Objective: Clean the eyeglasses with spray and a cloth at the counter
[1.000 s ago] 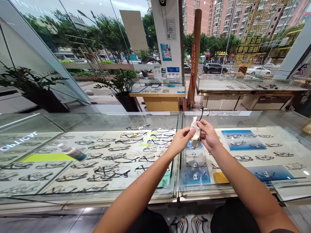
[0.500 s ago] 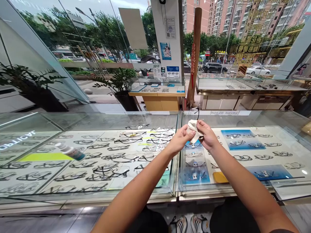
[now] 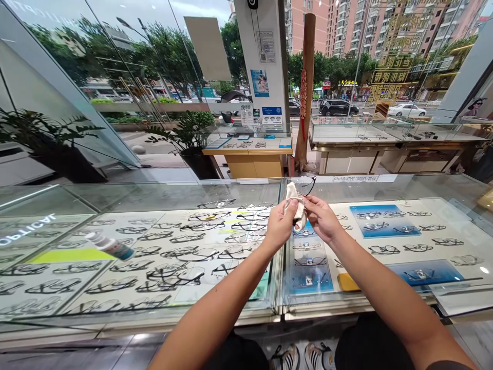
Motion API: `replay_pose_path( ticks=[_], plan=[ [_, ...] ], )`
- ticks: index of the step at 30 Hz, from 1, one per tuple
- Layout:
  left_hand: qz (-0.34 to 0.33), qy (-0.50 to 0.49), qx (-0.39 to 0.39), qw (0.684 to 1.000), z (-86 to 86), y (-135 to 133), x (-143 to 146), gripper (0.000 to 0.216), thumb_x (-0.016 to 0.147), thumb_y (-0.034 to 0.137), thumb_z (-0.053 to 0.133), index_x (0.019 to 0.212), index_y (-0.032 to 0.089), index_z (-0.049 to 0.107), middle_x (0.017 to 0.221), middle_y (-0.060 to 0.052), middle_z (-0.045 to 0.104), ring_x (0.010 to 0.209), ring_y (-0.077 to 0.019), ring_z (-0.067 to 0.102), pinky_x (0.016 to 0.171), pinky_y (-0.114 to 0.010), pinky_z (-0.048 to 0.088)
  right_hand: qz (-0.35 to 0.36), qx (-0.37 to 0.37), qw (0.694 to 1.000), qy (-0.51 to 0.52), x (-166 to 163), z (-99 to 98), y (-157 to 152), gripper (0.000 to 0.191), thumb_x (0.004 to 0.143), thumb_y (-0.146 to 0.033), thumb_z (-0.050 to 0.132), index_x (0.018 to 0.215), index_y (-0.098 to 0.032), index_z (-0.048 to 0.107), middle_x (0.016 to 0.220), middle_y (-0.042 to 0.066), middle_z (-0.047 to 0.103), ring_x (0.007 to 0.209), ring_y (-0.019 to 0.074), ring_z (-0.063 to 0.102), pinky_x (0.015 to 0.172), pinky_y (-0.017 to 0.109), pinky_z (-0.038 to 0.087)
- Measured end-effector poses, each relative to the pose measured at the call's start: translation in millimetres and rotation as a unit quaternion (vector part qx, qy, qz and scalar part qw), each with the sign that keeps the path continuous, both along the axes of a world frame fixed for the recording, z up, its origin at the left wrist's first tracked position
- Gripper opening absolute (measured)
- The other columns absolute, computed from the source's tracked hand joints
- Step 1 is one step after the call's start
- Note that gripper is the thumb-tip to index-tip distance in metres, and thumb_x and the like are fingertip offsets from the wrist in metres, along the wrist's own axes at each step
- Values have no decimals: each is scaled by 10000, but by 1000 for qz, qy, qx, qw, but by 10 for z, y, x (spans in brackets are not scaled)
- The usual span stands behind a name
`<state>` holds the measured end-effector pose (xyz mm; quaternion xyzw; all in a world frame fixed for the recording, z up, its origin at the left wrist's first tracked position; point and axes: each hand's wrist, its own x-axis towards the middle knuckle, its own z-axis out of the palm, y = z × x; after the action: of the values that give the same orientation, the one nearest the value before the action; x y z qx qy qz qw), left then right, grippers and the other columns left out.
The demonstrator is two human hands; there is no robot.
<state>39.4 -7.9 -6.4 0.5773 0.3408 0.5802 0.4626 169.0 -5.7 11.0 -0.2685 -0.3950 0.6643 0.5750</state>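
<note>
Examined above the glass counter [image 3: 246,314], near the seam between two cases: one pair of spectacles [image 3: 312,187], held up in front in both hands. Gripping a cream cloth [image 3: 291,192] with the left hand [image 3: 281,221], thumb pressed over the folds, other fingers tucked behind and partly hidden. Drawn together in a pinch with the right hand [image 3: 325,221], just beside the cloth's border, seemingly on the spectacles; cannot tell whether also on the cloth. Exposed above the fingers: one lens with dark rim. Covered by cloth and grip: most of the remainder.

Judged to be at the wiping step, given cloth bunched against frame between two closed hands. Cannot confirm finish or cleanliness of either lens from this view.

Judged to call for next: light, even strokes under the left thumb, steady support from the right fingers close to the lens, no twisting at the bridge. Advisable thereafter to shift the cloth to the exposed lens.

Noted at left, well apart from both hands: a white-topped bottle [image 3: 110,245], not in use; cannot tell whether upright or lying
</note>
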Motion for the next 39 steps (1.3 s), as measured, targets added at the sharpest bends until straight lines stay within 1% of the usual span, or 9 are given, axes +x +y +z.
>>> replay_pose_path(
  ticks=[7, 11, 14, 18, 21, 24, 28, 36, 39],
  plan=[
    [-106, 41, 7, 994, 65, 61, -81, 632, 793, 795, 690, 816, 169, 600, 658, 22, 522, 598, -111, 448, 573, -254, 391, -27, -4, 999, -24, 132, 58, 68, 449, 505, -471, 1000, 772, -200, 763, 781, -6, 739, 677, 119, 639, 557, 217, 517],
    [-159, 30, -17, 987, 99, 45, -79, 631, 753, 671, 818, 1053, 142, 653, 789, -18, 643, 674, -129, 565, 631, -246, 458, -26, -11, 999, -33, 159, 66, 87, 455, 530, -477, 985, 783, -202, 726, 688, -32, 683, 552, 91, 552, 432, 206, 388],
    [-118, 7, -20, 993, 90, 15, -48, 623, 735, 660, 836, 1031, 146, 647, 781, -24, 671, 655, -139, 606, 616, -254, 495, -7, -6, 1000, -23, 131, 47, 64, 437, 566, -445, 975, 778, -213, 672, 647, -52, 633, 515, 84, 507, 426, 214, 375],
    [-61, 5, -22, 998, 62, -18, -21, 568, 793, 724, 741, 888, 183, 598, 582, 39, 565, 438, -107, 489, 436, -245, 393, 5, 5, 1000, -8, 79, 27, 20, 411, 585, -407, 977, 753, -217, 654, 697, -43, 658, 615, 96, 565, 567, 221, 482],
    [-22, 15, -10, 1000, 50, -14, -18, 594, 839, 785, 638, 780, 199, 557, 530, 44, 507, 420, -104, 439, 421, -253, 340, 0, 23, 1000, -8, 54, 25, 6, 382, 589, -407, 975, 742, -222, 678, 758, -29, 697, 718, 110, 619, 694, 223, 525],
    [5, 29, 8, 1000, 42, 24, -19, 673, 810, 852, 602, 687, 195, 523, 561, 27, 493, 522, -110, 437, 503, -260, 367, -14, 26, 999, -21, 66, 34, 23, 373, 588, -416, 969, 744, -226, 688, 781, -21, 711, 727, 116, 622, 688, 225, 521],
    [-32, 34, -3, 999, 35, 83, -27, 726, 789, 888, 586, 807, 165, 648, 711, -26, 635, 705, -171, 570, 679, -302, 478, -29, 26, 999, -31, 151, 65, 74, 374, 628, -461, 939, 787, -224, 697, 910, 5, 751, 742, 128, 629, 656, 247, 511],
    [34, -28, -7, 999, 67, 176, -130, 791, 791, 901, 570, 982, 149, 726, 956, -99, 774, 980, -257, 690, 922, -362, 513, -48, 123, 979, -154, 265, 103, 93, 263, 718, -428, 867, 670, -226, 707, 1236, 31, 694, 1149, 213, 594, 990, 330, 459],
    [41, -16, 9, 999, 88, 187, -157, 769, 810, 878, 578, 983, 144, 733, 941, -92, 775, 1003, -258, 692, 939, -360, 510, -3, 146, 968, -202, 244, 95, 64, 270, 724, -442, 859, 671, -221, 713, 1219, 42, 661, 1116, 216, 583, 992, 345, 441]
  ],
)
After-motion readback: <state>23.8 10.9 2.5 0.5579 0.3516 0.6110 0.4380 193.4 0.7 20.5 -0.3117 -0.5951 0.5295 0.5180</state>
